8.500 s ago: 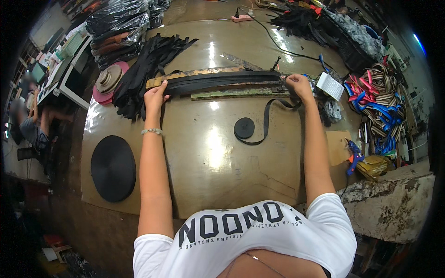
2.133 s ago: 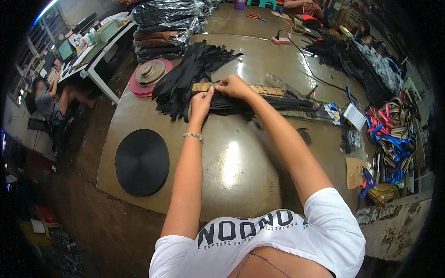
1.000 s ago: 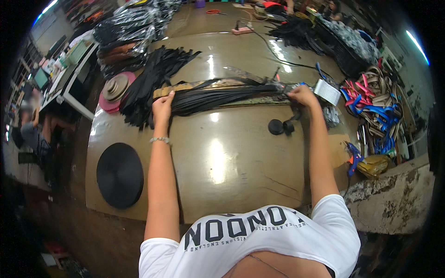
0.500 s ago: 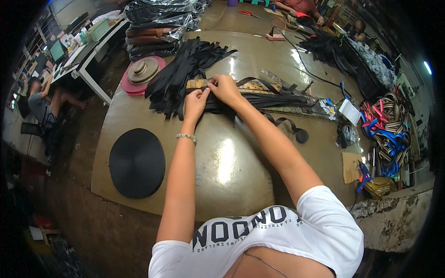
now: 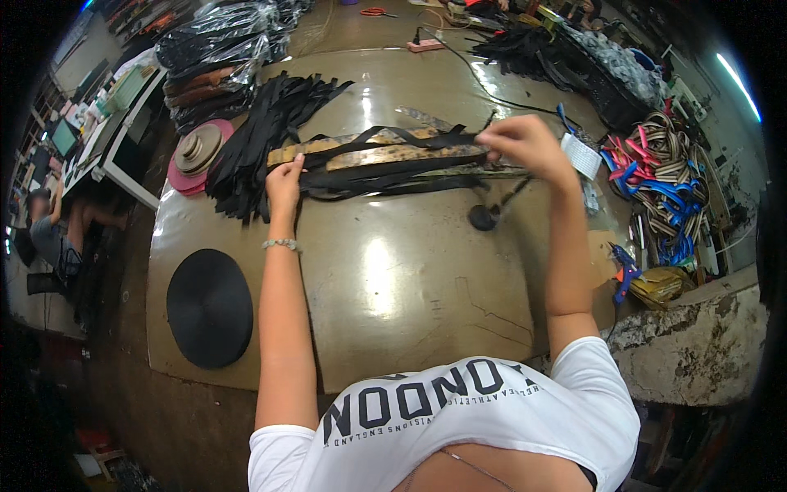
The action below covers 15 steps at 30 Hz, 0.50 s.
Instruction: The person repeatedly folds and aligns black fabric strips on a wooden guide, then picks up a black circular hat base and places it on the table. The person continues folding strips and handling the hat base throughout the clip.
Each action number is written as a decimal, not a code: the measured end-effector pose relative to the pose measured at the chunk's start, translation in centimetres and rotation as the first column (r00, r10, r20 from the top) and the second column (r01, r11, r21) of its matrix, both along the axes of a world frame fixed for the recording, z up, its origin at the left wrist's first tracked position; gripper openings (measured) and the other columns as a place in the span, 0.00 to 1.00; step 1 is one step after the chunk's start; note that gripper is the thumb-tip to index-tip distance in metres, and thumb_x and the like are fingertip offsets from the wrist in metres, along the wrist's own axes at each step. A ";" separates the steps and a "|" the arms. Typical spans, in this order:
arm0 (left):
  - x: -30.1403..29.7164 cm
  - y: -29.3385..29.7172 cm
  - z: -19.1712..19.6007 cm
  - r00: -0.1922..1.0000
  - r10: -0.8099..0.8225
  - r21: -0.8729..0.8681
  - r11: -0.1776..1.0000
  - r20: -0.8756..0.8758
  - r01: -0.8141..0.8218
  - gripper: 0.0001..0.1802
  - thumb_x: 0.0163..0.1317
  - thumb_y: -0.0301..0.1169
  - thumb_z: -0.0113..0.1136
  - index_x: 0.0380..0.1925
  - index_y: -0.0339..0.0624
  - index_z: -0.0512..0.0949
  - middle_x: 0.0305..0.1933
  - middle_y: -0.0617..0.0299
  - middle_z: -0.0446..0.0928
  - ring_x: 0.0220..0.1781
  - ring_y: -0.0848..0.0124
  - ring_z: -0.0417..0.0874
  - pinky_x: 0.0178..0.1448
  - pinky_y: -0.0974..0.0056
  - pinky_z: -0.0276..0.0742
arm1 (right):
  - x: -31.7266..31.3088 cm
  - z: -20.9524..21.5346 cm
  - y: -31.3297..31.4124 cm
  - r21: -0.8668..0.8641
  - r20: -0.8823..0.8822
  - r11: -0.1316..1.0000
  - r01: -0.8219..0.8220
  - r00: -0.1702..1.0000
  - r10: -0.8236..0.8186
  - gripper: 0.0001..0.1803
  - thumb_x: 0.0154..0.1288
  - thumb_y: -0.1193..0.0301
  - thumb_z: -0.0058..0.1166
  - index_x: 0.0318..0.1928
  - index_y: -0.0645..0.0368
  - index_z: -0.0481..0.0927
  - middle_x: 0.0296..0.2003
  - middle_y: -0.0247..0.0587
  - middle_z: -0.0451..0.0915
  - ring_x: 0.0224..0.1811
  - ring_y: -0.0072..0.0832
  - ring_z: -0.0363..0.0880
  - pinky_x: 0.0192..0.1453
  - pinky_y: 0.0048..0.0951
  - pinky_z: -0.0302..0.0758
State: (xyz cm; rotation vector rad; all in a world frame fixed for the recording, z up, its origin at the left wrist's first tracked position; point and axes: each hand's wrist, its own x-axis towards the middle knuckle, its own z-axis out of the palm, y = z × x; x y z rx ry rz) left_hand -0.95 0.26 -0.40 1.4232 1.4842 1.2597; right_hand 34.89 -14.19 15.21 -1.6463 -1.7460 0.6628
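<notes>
Here, left hand closed on the left ends of a bundle of black straps, pinned low against the table. Right hand raised above the table, fingers pinched shut on the right ends of the same straps, with one strap lifted in a shallow arc between the two hands. Bundle stretched left to right across the far half of the table, on top of a long brown board. Just left of the left hand, a loose heap of cut black strips, fanned toward the far side. Farther left, a pink disc with a brown spool on it. Near left corner of the table, a flat black roll. Just below the right hand, a small black roll with a strap tail running up toward the bundle. Far right, a pile of striped, pink and blue webbing; beside it a white tag. Far left, bagged black bundles. At the left edge, another person seated by a white table.
</notes>
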 end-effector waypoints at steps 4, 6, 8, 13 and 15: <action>0.2 -0.3 0.3 0.997 0.043 -0.050 0.998 -0.067 -0.047 0.23 0.55 0.46 0.59 0.23 0.32 0.79 0.22 0.63 0.75 0.26 0.78 0.70 0.34 0.71 0.66 | 8.3 -2.2 0.9 0.063 -0.161 0.948 0.311 0.941 -0.298 0.15 0.54 0.62 0.60 0.30 0.64 0.81 0.21 0.32 0.78 0.22 0.15 0.71 0.29 0.20 0.66; 0.3 -0.3 0.3 0.997 0.037 -0.014 0.999 -0.061 -0.038 0.23 0.55 0.46 0.59 0.23 0.32 0.79 0.21 0.63 0.75 0.25 0.78 0.69 0.33 0.71 0.66 | 10.3 -5.8 2.1 0.114 -0.165 0.946 0.303 0.945 -0.283 0.16 0.53 0.61 0.60 0.29 0.64 0.81 0.20 0.32 0.78 0.22 0.15 0.71 0.29 0.20 0.66; 0.2 -0.2 0.2 0.997 0.043 -0.021 0.999 -0.071 -0.044 0.23 0.55 0.46 0.59 0.22 0.33 0.79 0.19 0.65 0.72 0.23 0.78 0.67 0.31 0.72 0.63 | 11.3 -9.6 3.1 0.109 -0.160 0.938 0.329 0.937 -0.310 0.16 0.53 0.60 0.61 0.28 0.63 0.81 0.20 0.32 0.78 0.22 0.16 0.71 0.29 0.20 0.67; 0.3 -0.1 -0.1 0.997 0.059 0.007 0.998 -0.050 -0.059 0.22 0.55 0.47 0.59 0.20 0.35 0.78 0.17 0.68 0.69 0.21 0.80 0.64 0.28 0.72 0.61 | 11.9 -15.2 3.9 0.260 -0.141 0.932 0.253 0.965 -0.222 0.16 0.54 0.61 0.59 0.26 0.65 0.79 0.17 0.33 0.76 0.20 0.17 0.71 0.26 0.21 0.66; 0.3 -0.2 -0.1 0.997 0.058 0.036 0.998 -0.059 -0.056 0.22 0.55 0.47 0.59 0.20 0.35 0.78 0.16 0.68 0.69 0.21 0.80 0.64 0.28 0.72 0.60 | 11.8 -15.6 4.0 0.192 -0.144 0.940 0.282 0.956 -0.257 0.15 0.54 0.61 0.59 0.26 0.64 0.79 0.18 0.35 0.77 0.20 0.19 0.72 0.27 0.22 0.67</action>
